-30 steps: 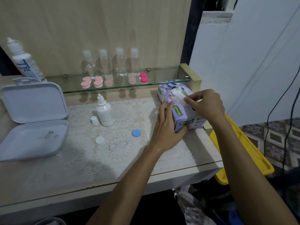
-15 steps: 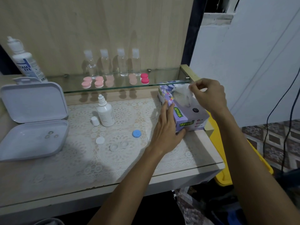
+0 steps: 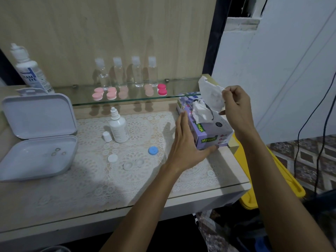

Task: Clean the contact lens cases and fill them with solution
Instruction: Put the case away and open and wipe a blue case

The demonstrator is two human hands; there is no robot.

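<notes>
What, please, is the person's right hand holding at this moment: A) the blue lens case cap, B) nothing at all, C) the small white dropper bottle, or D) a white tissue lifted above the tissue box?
D: the right hand pinches a white tissue raised above the tissue box, while the left hand rests against the box's side.

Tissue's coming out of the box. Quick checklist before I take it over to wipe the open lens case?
1. Right hand pinches tissue: ok.
2. Tissue free of the tissue box: cannot tell, its lower edge overlaps the next sheet.
3. Left hand steadies the box: ok.
4. Open lens case within reach, caps off: ok.
5. Dropper bottle upright, uncapped: ok.
</notes>
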